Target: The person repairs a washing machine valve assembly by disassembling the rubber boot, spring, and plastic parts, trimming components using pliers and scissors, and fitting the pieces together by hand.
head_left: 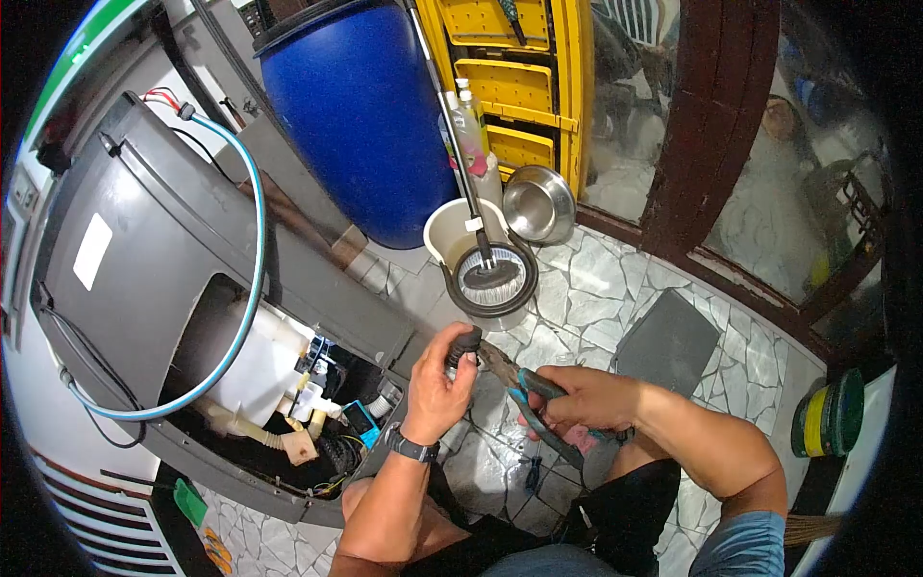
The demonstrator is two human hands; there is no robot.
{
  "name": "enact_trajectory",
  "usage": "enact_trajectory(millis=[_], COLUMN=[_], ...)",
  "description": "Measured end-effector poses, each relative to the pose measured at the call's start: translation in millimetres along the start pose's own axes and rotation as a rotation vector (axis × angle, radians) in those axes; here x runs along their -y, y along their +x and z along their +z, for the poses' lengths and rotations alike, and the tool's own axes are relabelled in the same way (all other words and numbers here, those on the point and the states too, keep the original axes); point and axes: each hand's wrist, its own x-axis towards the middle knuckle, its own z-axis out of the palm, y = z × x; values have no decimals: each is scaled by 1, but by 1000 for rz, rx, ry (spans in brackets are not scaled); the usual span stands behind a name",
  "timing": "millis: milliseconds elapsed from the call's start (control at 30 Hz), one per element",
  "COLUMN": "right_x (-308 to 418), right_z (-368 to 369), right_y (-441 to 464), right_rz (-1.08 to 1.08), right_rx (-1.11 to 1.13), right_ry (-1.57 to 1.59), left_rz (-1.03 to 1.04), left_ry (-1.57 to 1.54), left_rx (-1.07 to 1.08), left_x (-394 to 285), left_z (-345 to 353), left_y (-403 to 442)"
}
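Black ribbed part point(462, 352), small & roughly cylindrical, is held upright in the L hand point(438, 387), approx. mid-view, above the tiled floor point(588, 279). The L grip is closed round it, thumb on one side, fingers on the other; a dark watch point(413, 446) is worn on that wrist. By the R hand point(575, 396) a pair of pliers point(507, 371) w/ black-&-blue handles is gripped, fingers wrapped round the handles. The pliers' jaws are pointed L, right up at the part's side; whether it's pinched btwn them can't be told.

To the L, a grey appliance body point(144, 221) is seen w/ a cut-out in its side; white & cream plastic parts, wires & a corrugated tube are exposed inside. A light-blue hose point(258, 240) is looped across it. Beyond the hands, a pale bucket point(444, 229) is seen w/ a long-handled brush point(492, 277) leant at it, & a steel pot point(540, 205) is tilted alongside. Behind these: a blue barrel point(356, 115) & yellow folding steps point(572, 96). A flat grey panel point(666, 341) is laid on the tiles, R of centre.
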Motion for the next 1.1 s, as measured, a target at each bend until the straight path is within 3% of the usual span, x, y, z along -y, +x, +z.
enact_trajectory(millis=[233, 300, 467, 533, 567, 600, 667, 733, 800, 933, 1033, 1100], right_x=[-14, -11, -50, -52, -56, -61, -54, -37, -37, -34, -49, -58], right_z=[6, 11, 16, 14, 12, 9, 8, 4, -3, -13, -14, -5], right_y=[-2, -5, 12, 15, 17, 20, 16, 4, 5, 0, 7, 9], right_rz=[-111, -44, -217, -246, -246, -267, -286, -91, -77, -55, -81, -105], right_rx=[-14, -63, -107, -145, -142, -103, -62, 5, 71, 219, 385, 485], right_ry=[-39, -217, -117, -245, -244, -183, -123, 93, 164, 377, 605, 762], left_rz=[-62, -165, -109, -109, -295, -482, -469, -460, -97, -69, -122, -392], left_ry=[-84, -189, -303, -385, -464, -542, -522, -503, -213, -66, -317, -722], left_rx=[33, -30, -5, 11, 46, 81, 82, 84, 97, 38, -8, 101], left_x=[-1, 0, 10, 10, 5, 3, 4, 12, 29, 11, 27, 26], left_z=[-3, 0, 0, -3, -7, -9, -10, -11, -13, -20, -19, -25], left_y=[-3, -4, 1, 3, 3, 3, 3, 2, 4, 6, 4, 5])
